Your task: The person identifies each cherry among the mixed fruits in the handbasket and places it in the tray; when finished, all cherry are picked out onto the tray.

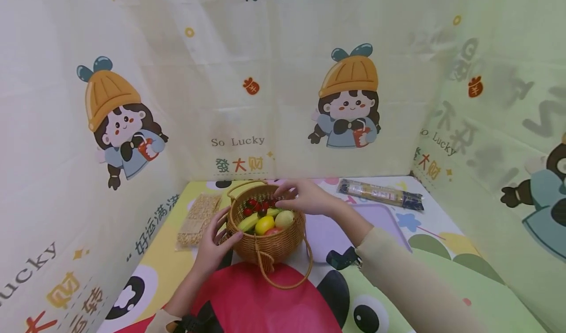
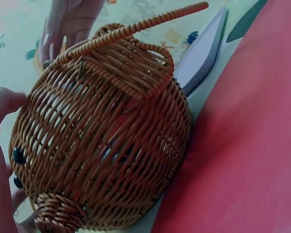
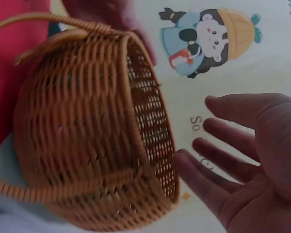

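A round wicker basket (image 1: 269, 247) stands upright on the table, filled with a yellow lemon-like fruit (image 1: 264, 225), a pale round fruit (image 1: 284, 219), a banana-like yellow fruit (image 1: 248, 223) and small red fruits (image 1: 252, 208). My left hand (image 1: 215, 242) rests on the basket's left side, fingers spread along the wickerwork. Its thumb and fingers show at the edge of the left wrist view beside the woven snout (image 2: 58, 213). Over the basket's right rim hovers my right hand (image 1: 305, 198). Its fingers look relaxed and apart in the right wrist view, with nothing between them.
Left of the basket lies a clear bag of pale grains or flakes (image 1: 201, 215). A flat purple tray (image 1: 376, 225) is behind and right of it. Farther back lies a long wrapped packet (image 1: 380, 194). Printed curtains (image 1: 292, 102) enclose the table. A rope handle (image 1: 283, 288) droops in front.
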Demonstrator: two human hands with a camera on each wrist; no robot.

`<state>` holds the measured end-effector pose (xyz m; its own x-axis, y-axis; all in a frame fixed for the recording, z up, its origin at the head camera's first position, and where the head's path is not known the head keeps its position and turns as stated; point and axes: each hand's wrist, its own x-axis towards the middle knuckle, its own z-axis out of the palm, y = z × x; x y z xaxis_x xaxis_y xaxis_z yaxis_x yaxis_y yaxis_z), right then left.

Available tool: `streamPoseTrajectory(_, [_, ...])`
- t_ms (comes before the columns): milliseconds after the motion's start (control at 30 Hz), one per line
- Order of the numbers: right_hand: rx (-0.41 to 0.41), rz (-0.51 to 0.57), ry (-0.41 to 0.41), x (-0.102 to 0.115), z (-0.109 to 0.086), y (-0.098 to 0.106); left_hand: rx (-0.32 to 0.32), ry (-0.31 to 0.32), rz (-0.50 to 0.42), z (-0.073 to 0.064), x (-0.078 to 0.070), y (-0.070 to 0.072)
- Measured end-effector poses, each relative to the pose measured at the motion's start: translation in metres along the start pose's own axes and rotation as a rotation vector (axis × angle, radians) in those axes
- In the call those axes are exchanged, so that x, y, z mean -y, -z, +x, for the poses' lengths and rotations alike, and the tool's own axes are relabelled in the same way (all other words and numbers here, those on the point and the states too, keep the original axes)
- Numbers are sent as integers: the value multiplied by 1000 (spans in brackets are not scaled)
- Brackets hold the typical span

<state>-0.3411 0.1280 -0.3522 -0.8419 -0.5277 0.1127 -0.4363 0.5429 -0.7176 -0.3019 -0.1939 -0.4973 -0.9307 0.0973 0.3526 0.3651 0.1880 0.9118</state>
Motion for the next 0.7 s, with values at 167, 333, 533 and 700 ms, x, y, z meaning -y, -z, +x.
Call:
streamPoseTrajectory(167, [51, 27, -69, 7, 18, -9, -10, 24, -53, -4, 10, 1])
streamPoseTrajectory(333, [115, 72, -125, 8, 34, -21, -37, 44, -98, -9, 15, 1])
streamPoseTrajectory(533, [149, 91, -241, 3, 49, -31, -42, 45, -160, -10, 15, -1])
streamPoseTrajectory(700, [163, 55, -298, -2, 59, -36, -39, 48, -179, -10, 16, 1])
